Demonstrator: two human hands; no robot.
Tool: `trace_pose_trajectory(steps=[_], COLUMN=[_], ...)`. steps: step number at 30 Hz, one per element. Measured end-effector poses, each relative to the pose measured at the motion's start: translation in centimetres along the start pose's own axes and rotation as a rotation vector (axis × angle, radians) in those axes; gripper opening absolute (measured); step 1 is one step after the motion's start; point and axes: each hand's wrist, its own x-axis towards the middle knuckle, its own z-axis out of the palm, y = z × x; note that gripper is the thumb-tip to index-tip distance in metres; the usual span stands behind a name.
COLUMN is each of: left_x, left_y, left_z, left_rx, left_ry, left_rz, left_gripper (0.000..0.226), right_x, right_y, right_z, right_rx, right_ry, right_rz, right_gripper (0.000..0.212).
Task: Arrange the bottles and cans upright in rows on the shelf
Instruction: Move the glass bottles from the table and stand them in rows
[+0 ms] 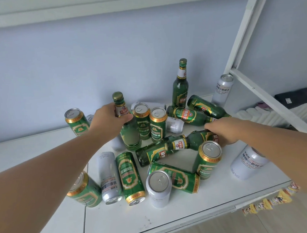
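On the white shelf (176,216), amid scattered cans (130,177), an upright bottle (130,137) stands at frame centre, its neck gripped by the left hand (108,120). Right of centre, a lying bottle (193,140) sits under the right hand (224,130), whose fingers curl round it.

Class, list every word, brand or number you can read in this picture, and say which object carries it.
"CRAFT WHEAT": sideways on the lying silver can.
"WHEAT": on the front right silver can.
"AT BEER": partial, on the back right silver can.
Green cans and green bottles: Chinese characters and brand lettering, too blurred to read.
Small print: too small.
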Motion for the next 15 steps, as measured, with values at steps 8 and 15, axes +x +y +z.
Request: trace_pose_trajectory(steps=[8, 15], left_x=[-0.8, -2.4], left_y=[3.8, 7.2], left_z=[-5.2, -10.9], left_rx=[-0.035, -0.091], left_ry=[0.023, 0.1], left_rz=[0.082, 0.18], left_gripper=[0.018, 0.015], right_x=[-4.4, -8.1], right_y=[0.9, 1.4], right_z=[-5.7, -9.1], right_rx=[0.113, 0.292], right_ry=[0.097, 0.322], right_rz=[0.081, 0.129], right_gripper=[0.06, 0.067])
